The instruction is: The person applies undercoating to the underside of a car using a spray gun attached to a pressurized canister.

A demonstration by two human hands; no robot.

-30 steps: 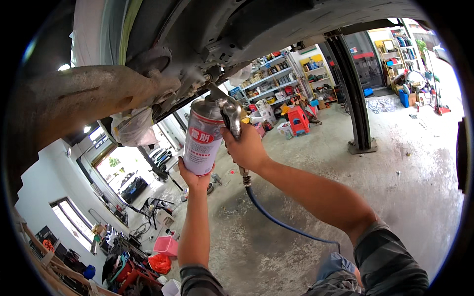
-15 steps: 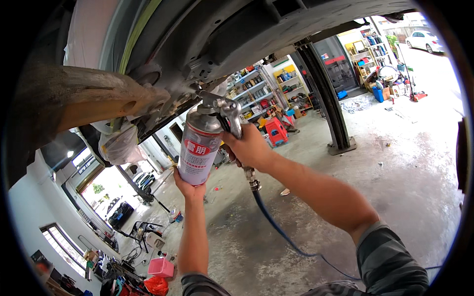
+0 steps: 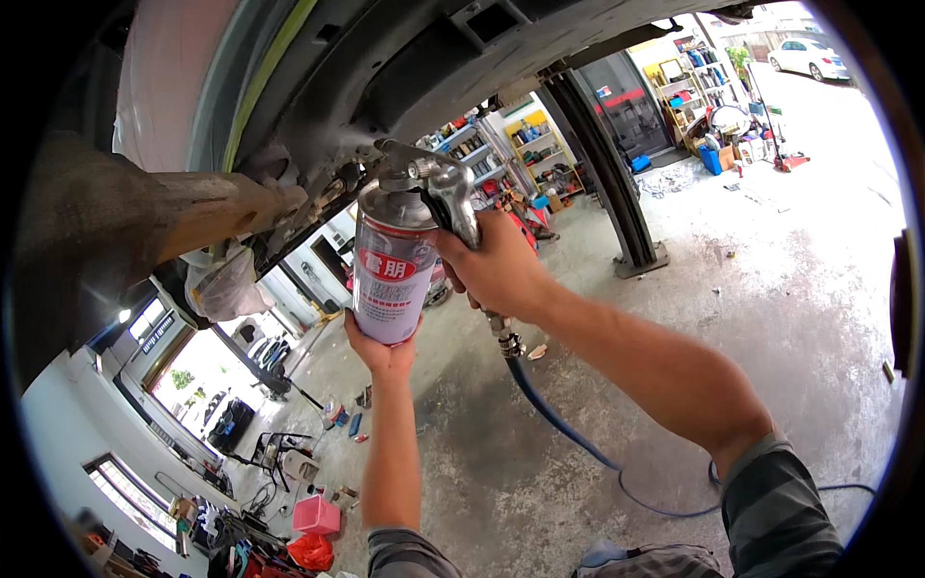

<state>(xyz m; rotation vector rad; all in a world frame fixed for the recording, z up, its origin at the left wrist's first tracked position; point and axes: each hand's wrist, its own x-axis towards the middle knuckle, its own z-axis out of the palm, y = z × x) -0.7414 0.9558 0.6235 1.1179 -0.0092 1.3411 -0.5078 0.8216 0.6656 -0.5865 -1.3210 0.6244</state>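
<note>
My right hand (image 3: pixel 496 265) is wrapped round the grip of a metal spray gun (image 3: pixel 453 197). A silver, white and red can (image 3: pixel 390 284) hangs upright beneath the gun's head. From below, my left hand (image 3: pixel 383 352) cups the can's base. The nozzle points up and left at the dark underside of a raised car (image 3: pixel 405 82), and a faint pale mist shows at its tip. A blue air hose (image 3: pixel 554 414) runs from the fitting under the grip down to the floor.
Close at the left, a thick lift arm (image 3: pixel 173 217) reaches under the car. Plastic wrapping (image 3: pixel 226 287) hangs below it. A dark lift post (image 3: pixel 617 183) stands to the right. Shelves (image 3: pixel 544 149) line the back; a pink basket (image 3: pixel 316 515) sits at the lower left.
The gun and can have shifted slightly against the car's underside as my view moved. Both hands keep their hold. Pale mist now shows at the nozzle.
</note>
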